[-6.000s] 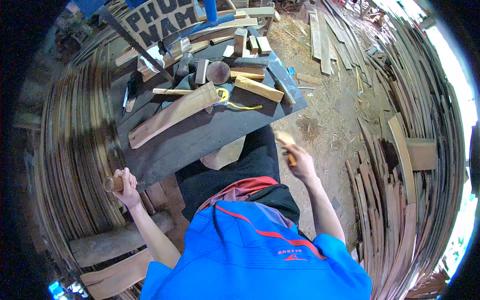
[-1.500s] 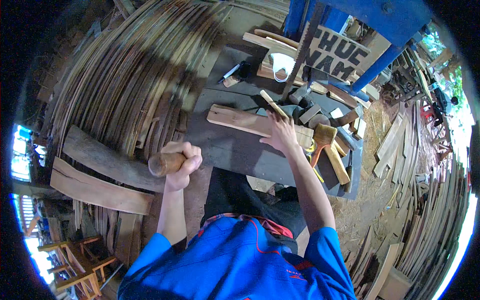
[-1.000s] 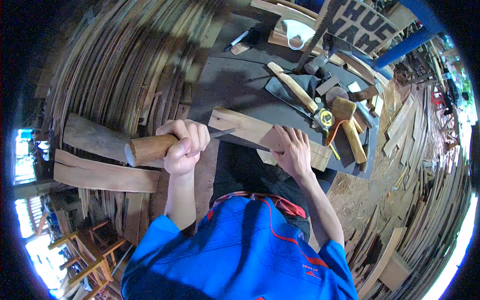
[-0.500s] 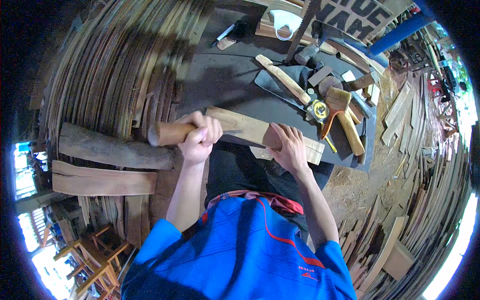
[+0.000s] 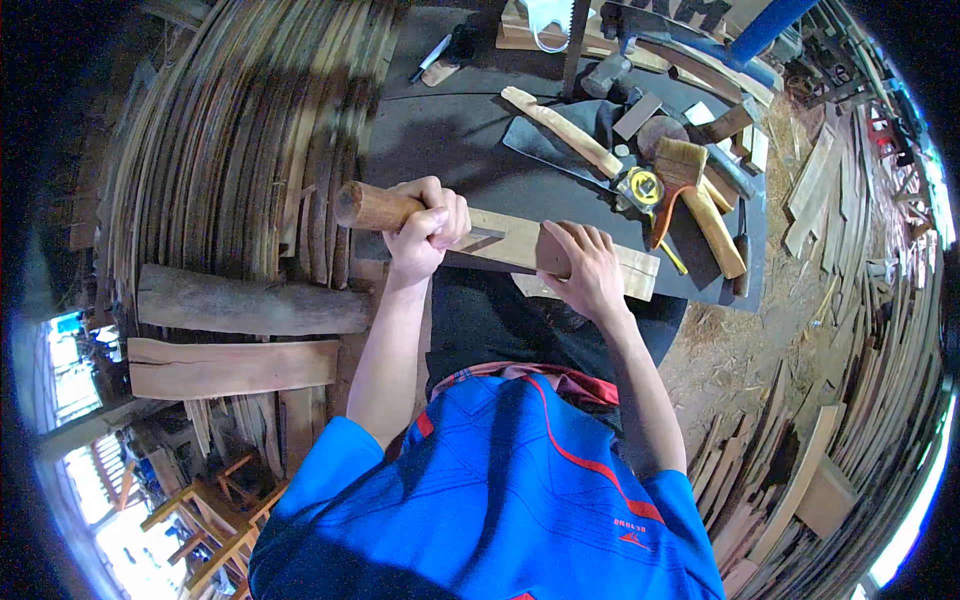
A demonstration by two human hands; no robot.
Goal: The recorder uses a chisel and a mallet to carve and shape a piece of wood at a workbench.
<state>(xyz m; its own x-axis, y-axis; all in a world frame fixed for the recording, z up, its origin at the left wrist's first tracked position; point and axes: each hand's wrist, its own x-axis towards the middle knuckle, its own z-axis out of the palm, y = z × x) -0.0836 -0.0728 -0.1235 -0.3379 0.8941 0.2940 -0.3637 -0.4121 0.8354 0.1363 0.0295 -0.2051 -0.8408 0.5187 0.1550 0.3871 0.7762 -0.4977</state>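
Note:
In the head view my left hand (image 5: 425,228) is closed round the thick wooden handle (image 5: 372,207) of a chisel-like tool. Its narrow metal blade (image 5: 483,240) lies over a pale wooden board (image 5: 632,270) along the bench's near edge. My right hand (image 5: 590,270) grips that board, fingers curled over it, by a darker brown patch that I cannot make out. Behind the board are a pale wooden stick (image 5: 565,130), a yellow tape measure (image 5: 640,188), a wide brush (image 5: 680,165), a curved wooden piece (image 5: 712,230) and a hammer head (image 5: 605,75).
The dark bench (image 5: 435,150) also carries a saw blade (image 5: 575,45), a white mask (image 5: 550,22), a marker (image 5: 430,58) and wood offcuts. Stacked planks (image 5: 230,130) stand left, loose strips (image 5: 830,420) lie right. A wooden chair frame (image 5: 205,530) is at lower left, a blue post (image 5: 770,30) behind.
My right hand has left the pale stick for the board, which now lies along the near edge. My left hand has brought the tool over the board and since moved slightly up and right.

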